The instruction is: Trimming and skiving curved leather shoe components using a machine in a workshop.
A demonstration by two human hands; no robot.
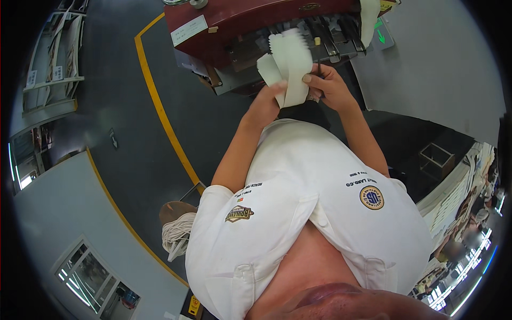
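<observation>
A folded bundle of white strips [293, 58] with zigzag-cut ends is held up in front of the red machine [240, 24]. My left hand [266, 101] is closed on the lower left of the bundle, its fingertips slightly blurred. My right hand [328, 88] grips the right side, thumb on the front face and other fingers partly hidden. A thin dark object [320, 69] shows beside the right fingers; I cannot tell what it is or whether it is held. Behind the bundle, dark metal parts [330, 42] jut from the machine's front.
A yellow floor line [160, 101] runs along my left. A rack [53, 80] stands at the far upper left. A bundle of white cord [178, 234] lies behind my left elbow. A metal frame [434, 157] is to my right, with blurred people [456, 250] beyond.
</observation>
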